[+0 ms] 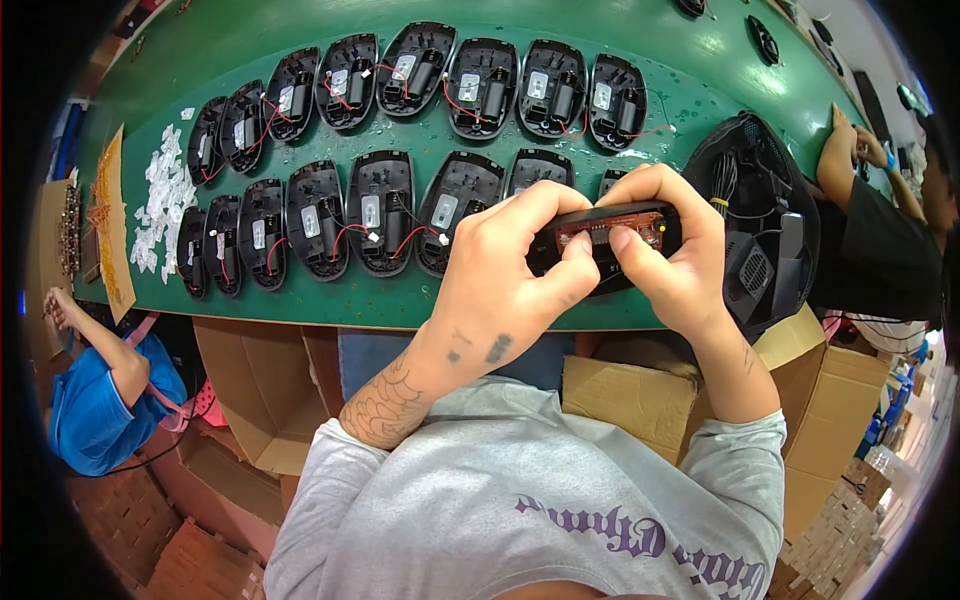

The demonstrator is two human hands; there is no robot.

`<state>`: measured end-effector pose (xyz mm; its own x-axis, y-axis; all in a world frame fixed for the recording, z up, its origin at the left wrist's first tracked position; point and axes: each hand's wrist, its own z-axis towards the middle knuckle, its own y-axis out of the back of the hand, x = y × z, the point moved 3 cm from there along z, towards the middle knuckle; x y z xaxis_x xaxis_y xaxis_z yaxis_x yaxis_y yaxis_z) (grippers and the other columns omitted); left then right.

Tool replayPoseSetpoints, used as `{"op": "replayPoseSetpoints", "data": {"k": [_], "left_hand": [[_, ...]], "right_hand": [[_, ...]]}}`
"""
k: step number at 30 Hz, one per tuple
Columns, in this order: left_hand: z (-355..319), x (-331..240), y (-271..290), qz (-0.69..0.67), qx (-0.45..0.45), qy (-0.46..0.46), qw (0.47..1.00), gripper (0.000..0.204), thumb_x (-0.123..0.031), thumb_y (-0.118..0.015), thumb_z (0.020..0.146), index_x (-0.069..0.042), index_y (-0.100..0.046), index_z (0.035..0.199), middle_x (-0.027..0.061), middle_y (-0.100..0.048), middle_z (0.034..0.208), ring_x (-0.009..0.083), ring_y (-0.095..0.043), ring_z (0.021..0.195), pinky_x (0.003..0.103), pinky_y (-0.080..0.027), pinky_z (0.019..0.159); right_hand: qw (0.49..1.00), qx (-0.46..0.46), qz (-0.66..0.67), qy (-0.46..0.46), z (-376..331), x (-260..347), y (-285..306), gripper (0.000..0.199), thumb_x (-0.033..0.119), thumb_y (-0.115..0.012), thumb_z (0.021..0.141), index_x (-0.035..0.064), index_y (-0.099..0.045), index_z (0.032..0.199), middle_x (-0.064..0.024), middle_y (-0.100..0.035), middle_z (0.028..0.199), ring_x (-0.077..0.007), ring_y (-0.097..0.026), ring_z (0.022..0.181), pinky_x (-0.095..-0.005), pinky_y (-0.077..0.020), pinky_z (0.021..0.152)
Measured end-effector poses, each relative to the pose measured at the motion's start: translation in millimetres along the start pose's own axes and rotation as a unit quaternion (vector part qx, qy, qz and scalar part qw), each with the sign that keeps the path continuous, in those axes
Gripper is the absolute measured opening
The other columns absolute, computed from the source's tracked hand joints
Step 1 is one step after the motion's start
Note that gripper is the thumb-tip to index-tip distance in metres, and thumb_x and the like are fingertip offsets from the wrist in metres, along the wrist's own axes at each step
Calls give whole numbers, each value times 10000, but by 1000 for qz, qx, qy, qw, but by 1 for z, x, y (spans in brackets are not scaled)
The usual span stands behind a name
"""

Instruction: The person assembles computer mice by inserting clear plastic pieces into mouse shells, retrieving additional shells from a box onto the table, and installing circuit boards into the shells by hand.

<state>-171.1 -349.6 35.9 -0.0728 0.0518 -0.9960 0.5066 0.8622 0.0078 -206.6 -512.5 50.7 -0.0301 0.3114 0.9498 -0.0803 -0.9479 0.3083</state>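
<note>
Both of my hands hold a black oval plastic housing (612, 280) just above the near row of similar housings. A reddish-brown circuit board (648, 226) lies along its upper part. My left hand (505, 255) grips the left end, its thumb pressed onto the board. From the right, my right hand (680, 245) wraps its fingers over the far rim, with the thumb also pushing on the board. Two rows of black half-shells, such as this housing (380, 215) and this one (420, 70), lie open side up, with battery compartments and red wires showing.
Clear plastic pieces (163, 210) are piled on the green table (330, 312) at left, beside a cardboard sheet (110, 230). A black mesh bag (750, 150) with cables and adapters sits at right. Cardboard boxes (270, 390) stand below the near edge. Other people sit at both sides.
</note>
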Motion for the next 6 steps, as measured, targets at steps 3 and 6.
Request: {"op": "replayPoseSetpoints", "data": {"k": [3, 6], "left_hand": [[0, 0, 0, 16, 1, 8, 1000, 200, -58, -627, 799, -6, -625, 993, 72, -626, 778, 156, -502, 631, 280, -432, 584], [1, 5, 1, 87, 10, -39, 995, 227, -39, -598, 847, -12, -630, 1070, 46, -637, 830, 97, -537, 628, 210, -485, 560]], "right_hand": [[1000, 0, 1, -3, 0, 0, -1, 221, 0, -614, 739, 9, -631, 960, -38, -626, 784, -105, -504, 648, -224, -433, 603], [1000, 7, -20, -6, 0, -3, -1, 226, 10, -609, 747, 19, -630, 971, -46, -636, 799, -114, -524, 664, -227, -445, 612]]}}
